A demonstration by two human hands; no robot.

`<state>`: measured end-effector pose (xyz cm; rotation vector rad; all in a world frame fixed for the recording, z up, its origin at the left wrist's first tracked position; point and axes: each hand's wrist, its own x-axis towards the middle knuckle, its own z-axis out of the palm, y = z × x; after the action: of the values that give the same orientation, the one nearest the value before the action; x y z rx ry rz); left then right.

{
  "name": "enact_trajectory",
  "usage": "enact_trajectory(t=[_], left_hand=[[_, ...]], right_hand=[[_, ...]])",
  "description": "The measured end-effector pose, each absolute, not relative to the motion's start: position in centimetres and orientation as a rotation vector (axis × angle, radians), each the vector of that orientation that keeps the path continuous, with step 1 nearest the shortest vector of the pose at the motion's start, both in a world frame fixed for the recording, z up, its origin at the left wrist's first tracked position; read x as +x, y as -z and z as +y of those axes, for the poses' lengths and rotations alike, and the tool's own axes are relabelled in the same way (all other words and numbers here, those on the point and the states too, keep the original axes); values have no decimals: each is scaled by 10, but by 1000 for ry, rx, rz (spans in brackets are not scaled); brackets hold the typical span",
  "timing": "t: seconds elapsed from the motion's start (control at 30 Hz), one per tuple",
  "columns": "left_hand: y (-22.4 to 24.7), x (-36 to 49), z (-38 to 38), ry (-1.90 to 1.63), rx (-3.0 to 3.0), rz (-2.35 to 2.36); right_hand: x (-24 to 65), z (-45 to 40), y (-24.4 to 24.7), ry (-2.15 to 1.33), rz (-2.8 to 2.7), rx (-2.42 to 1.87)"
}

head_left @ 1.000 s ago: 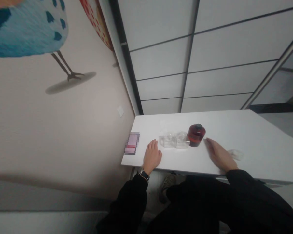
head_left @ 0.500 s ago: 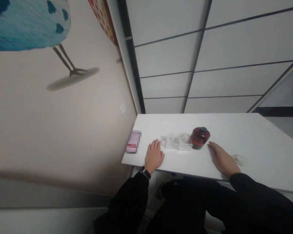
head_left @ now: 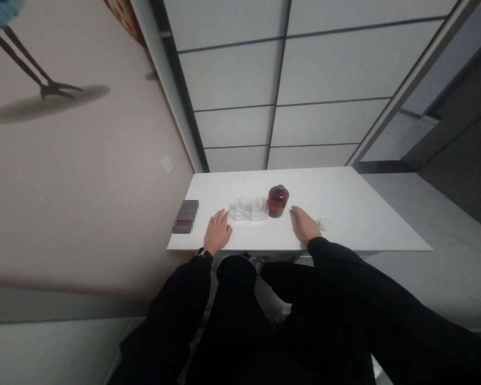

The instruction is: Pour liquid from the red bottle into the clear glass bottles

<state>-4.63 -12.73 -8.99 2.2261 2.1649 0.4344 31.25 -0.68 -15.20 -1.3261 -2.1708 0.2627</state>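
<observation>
My left hand [head_left: 218, 231] lies palm down on the white table [head_left: 344, 200], fingers spread, holding nothing. Just right of its fingertips are clear, see-through containers [head_left: 248, 209] with rounded tops, standing side by side; how many cannot be made out. Touching or nearly touching them is a squat bottle [head_left: 278, 201] of dark red liquid with a grey cap. My right hand [head_left: 304, 225] rests on the table to the right of the bottle, fingers stretched out, with nothing visible in it. Beside that wrist lies a small pale, see-through item [head_left: 323, 224], too blurred to name.
At the table's left end lies a pixelated flat rectangular item [head_left: 185, 216]. A painted wall [head_left: 104, 176] runs along the left, with a panelled sliding door [head_left: 232, 80] behind the table. My legs are under its front edge.
My view has shifted right and the table appears smaller and further left. Both hands stay resting in about the same places beside the containers and the bottle.
</observation>
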Motion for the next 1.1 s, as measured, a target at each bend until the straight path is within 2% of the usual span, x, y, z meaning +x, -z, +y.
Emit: enact_trajectory(t=[0.4, 0.63, 0.83, 1.0, 1.1], left_hand=[[96, -51, -124, -602, 2179, 2209], [67, -145, -123, -994, 1869, 2544], [58, -202, -119, -866, 1828, 2447], [60, -194, -138, -1147, 1796, 2363], [59, -160, -145, -1212, 1794, 2103]], right_hand=[[306, -16, 144, -325, -2081, -1279], [313, -23, 143, -344, -2089, -1281], [316, -27, 139, -378, -2099, -1333], [319, -29, 135, -394, -2079, -1336], [318, -28, 130, -376, -2051, -1334]])
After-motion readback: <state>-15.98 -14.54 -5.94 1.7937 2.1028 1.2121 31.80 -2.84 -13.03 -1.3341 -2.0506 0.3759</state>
